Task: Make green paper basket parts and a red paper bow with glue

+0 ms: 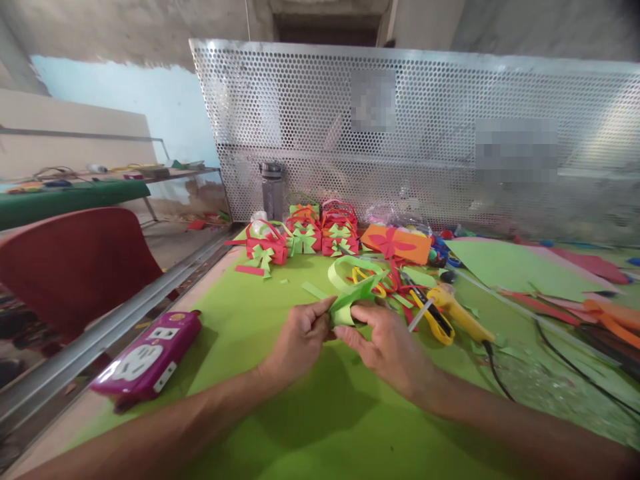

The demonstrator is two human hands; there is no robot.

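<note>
Both hands hold a green paper basket (354,299) with a pale green strip handle (340,275) looping up at its far side. My left hand (305,331) pinches its left end between thumb and fingers. On the other end, my right hand (387,340) is closed, its thumb at the near edge and its fingers partly hidden by the paper. Just right of my right hand lie a yellow hot glue gun (463,317) with a glue stick (421,315) and a yellow-and-black cutter knife (433,319). Yellow-handled scissors (373,283) lie behind the basket.
Several finished red paper baskets (267,248) with green bows stand at the back beside an orange box (397,245) and a grey bottle (273,190). A purple power strip (147,357) lies left. Paper sheets (515,267) and a black cord (575,363) spread right. A perforated metal panel (425,87) closes the back.
</note>
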